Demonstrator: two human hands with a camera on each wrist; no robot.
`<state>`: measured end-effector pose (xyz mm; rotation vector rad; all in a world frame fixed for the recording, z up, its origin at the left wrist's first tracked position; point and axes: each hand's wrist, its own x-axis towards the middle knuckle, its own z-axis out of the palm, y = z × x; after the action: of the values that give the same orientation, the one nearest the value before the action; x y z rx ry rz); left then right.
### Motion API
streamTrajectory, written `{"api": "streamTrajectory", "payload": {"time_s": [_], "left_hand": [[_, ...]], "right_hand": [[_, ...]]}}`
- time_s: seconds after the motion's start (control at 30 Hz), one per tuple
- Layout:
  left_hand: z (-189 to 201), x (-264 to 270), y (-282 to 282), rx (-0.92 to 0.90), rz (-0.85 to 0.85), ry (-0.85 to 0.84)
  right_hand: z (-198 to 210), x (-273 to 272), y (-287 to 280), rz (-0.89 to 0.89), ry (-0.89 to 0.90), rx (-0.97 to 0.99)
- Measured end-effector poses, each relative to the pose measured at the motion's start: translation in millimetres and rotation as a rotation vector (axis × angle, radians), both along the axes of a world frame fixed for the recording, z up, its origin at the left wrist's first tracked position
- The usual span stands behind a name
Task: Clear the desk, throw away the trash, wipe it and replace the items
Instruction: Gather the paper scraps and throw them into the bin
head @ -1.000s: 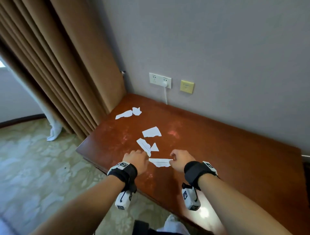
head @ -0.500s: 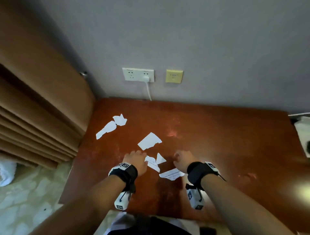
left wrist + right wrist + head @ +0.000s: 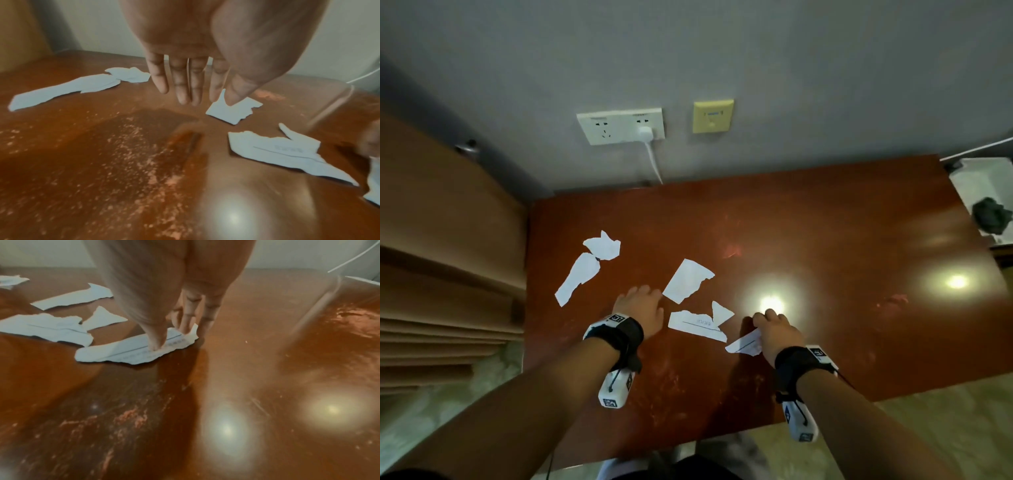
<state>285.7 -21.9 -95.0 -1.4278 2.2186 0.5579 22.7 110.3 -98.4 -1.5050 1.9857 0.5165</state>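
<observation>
Several torn white paper scraps lie on the reddish-brown desk [image 3: 825, 240]. My right hand [image 3: 767, 322] [image 3: 170, 337] pinches one printed scrap [image 3: 744, 344] [image 3: 133, 352]: the thumb presses on its top and the fingers curl up its far end. My left hand [image 3: 643, 305] [image 3: 191, 95] hovers over the desk with straight fingers and holds nothing. It is just left of a larger scrap [image 3: 688, 286] [image 3: 232, 112]. A long printed scrap [image 3: 697, 325] [image 3: 287, 152] and a small triangular scrap [image 3: 720, 311] lie between the hands. Two more scraps [image 3: 585, 270] lie at the far left.
A wall socket plate [image 3: 621, 126] with a white plug and cable [image 3: 654, 161] and a yellow plate [image 3: 712, 116] are on the wall behind the desk. A brown curtain [image 3: 448, 240] hangs at the left. A white surface with a dark cloth [image 3: 991, 216] adjoins the desk's right end.
My view has swung to look straight down at the desk. My right hand has closed on the printed scrap. My left hand has straightened its fingers beside the larger scrap.
</observation>
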Motion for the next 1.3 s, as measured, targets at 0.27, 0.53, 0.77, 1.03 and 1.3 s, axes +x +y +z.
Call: {"api": "streamTrajectory", "payload": {"time_s": [0.27, 0.53, 0.77, 1.03, 1.3], "left_hand": [[-6, 35, -20, -0.015, 0.1, 0.044], [-4, 79, -59, -0.158, 0.174, -0.14], [-24, 101, -84, -0.145, 0.278, -0.201], [-31, 103, -85, -0.188, 0.127, -0.205], [-30, 104, -87, -0.15, 0.032, -0.266]], "right_hand": [[4, 4, -14, 0.107, 0.037, 0.016], [-15, 30, -18, 0.065, 0.011, 0.059], [-12, 28, -14, 0.031, -0.024, 0.174], [8, 57, -34, -0.231, -0.375, 0.055], [-28, 118, -74, -0.079, -0.131, 0.055]]}}
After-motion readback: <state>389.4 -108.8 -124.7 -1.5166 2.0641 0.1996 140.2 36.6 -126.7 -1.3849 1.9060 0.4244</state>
